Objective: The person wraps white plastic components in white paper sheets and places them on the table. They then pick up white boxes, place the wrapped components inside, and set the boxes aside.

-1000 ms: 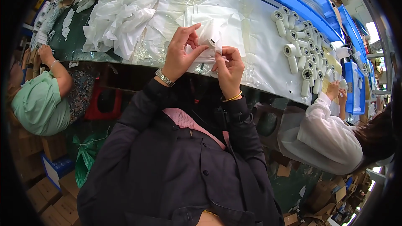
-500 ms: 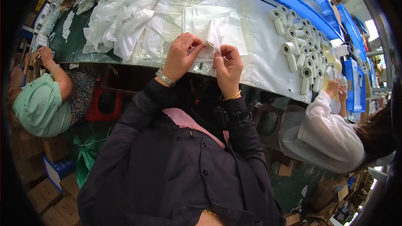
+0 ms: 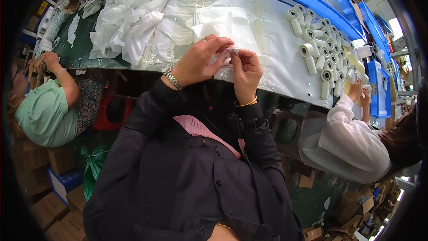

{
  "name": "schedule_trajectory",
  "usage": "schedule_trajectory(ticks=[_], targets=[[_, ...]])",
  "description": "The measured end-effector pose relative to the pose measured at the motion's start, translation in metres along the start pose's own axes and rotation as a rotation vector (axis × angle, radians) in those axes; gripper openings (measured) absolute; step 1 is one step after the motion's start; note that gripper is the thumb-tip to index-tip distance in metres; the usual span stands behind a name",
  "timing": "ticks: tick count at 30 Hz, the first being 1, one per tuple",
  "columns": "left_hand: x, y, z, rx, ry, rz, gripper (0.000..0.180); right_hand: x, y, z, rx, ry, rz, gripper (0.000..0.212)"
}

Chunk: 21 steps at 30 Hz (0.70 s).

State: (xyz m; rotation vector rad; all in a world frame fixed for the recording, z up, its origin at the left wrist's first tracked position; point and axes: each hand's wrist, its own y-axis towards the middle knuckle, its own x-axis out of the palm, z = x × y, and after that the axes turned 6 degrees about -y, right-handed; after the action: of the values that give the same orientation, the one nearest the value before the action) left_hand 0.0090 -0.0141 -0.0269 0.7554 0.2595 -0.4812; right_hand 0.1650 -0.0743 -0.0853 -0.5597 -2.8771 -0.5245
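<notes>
Above the near edge of the table, my left hand (image 3: 199, 61) is closed, its fingertips pinching a thin white wrapping sheet (image 3: 235, 50). Close against it, my right hand (image 3: 247, 72) pinches the same sheet between thumb and bent fingers. The sheet is bunched up small at the fingertips; whether anything is wrapped inside is hidden. Just beyond both hands lies a flat stack of white sheets (image 3: 243, 27), one of them creased upward on top.
A loose heap of crumpled white sheets (image 3: 129, 22) lies to the left. On the right stand several white handle-shaped parts with round ringed heads (image 3: 327, 76), beside blue bins (image 3: 318, 2). Co-workers sit at left (image 3: 47, 111) and right (image 3: 352, 145).
The rolled sheet has been bunched smaller and drawn toward me off the stack. My left hand has turned over it, its fingers now covering much of it; my right hand has shifted slightly.
</notes>
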Motion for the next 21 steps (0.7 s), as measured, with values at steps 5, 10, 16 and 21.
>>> schedule_trajectory(ticks=[5, 10, 16, 21], targets=[[0.003, 0.000, -0.007, 0.167, 0.215, 0.037, 0.025, -0.002, 0.002, 0.001, -0.021, -0.008, -0.036, 0.013], [-0.021, 0.023, -0.010, 0.168, 0.347, 0.131, 0.026, 0.004, 0.006, -0.006, -0.056, -0.076, 0.011, 0.012], [-0.083, 0.068, -0.008, -0.136, 0.215, 0.325, 0.016, 0.005, 0.004, -0.006, 0.007, -0.145, -0.021, 0.011], [-0.116, 0.093, -0.032, -0.304, -0.012, 0.423, 0.015, 0.000, 0.003, -0.003, 0.028, -0.138, -0.024, 0.010]])
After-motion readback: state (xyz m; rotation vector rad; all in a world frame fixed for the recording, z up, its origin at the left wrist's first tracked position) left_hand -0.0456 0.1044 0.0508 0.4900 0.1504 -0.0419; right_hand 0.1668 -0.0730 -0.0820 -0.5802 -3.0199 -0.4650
